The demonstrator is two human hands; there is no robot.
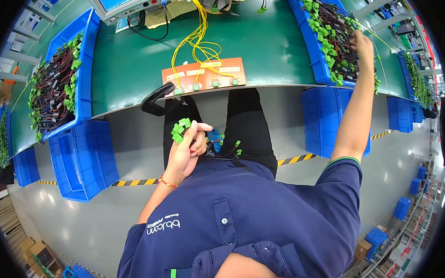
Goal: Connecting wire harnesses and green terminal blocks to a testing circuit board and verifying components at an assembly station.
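My left hand [189, 148] is closed around a bunch of wire harnesses with green plug connectors [181, 130], held above my lap; their wires are mostly hidden by the fingers. More green-ended harnesses [238, 147] hang at my lap beside that hand. Out to the right, my right hand [362, 47] reaches into a blue bin [312, 45] heaped with black and red wire harnesses [338, 34]. Its fingers are bent down among the wires, and what they pinch is too small to make out. In front of me, an orange board [204, 80] with several green sockets and yellow wires [198, 40] lies at the bench edge.
A second blue bin [84, 85] of harnesses stands on the green bench [130, 68] at left. Blue crates [84, 160] sit below both ends. A black clamp-like handle [154, 101] juts over the front edge. An instrument with a screen [127, 4] stands at the back.
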